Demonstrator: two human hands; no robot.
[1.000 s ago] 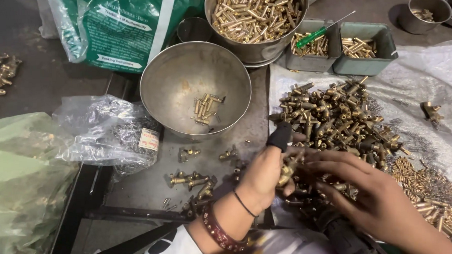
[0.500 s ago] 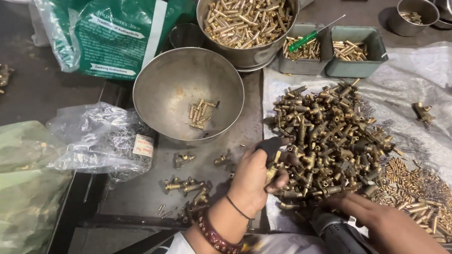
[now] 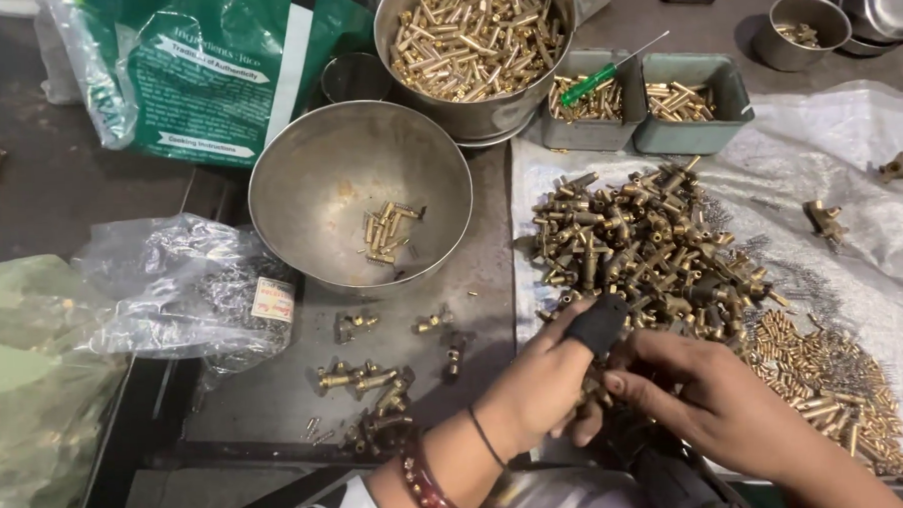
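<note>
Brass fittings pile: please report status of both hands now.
Left hand, black thumb cover, and right hand together grip small brass fitting. Heap of brass fittings just beyond. Nothing blocking.

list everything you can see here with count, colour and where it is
brass fittings pile: many, brass, on the white sheet at right
small brass pins: many, brass, lower right of the sheet
wide steel bowl: one, silver, centre, a few brass pieces inside
deep steel pot: one, silver, top centre, full of brass pieces
green trays: two, grey-green, top right
screwdriver: one, green handle, across the trays
green bag: one, top left
left hand: black thumb cover, at the pile
right hand: beside it, on fittings
</note>
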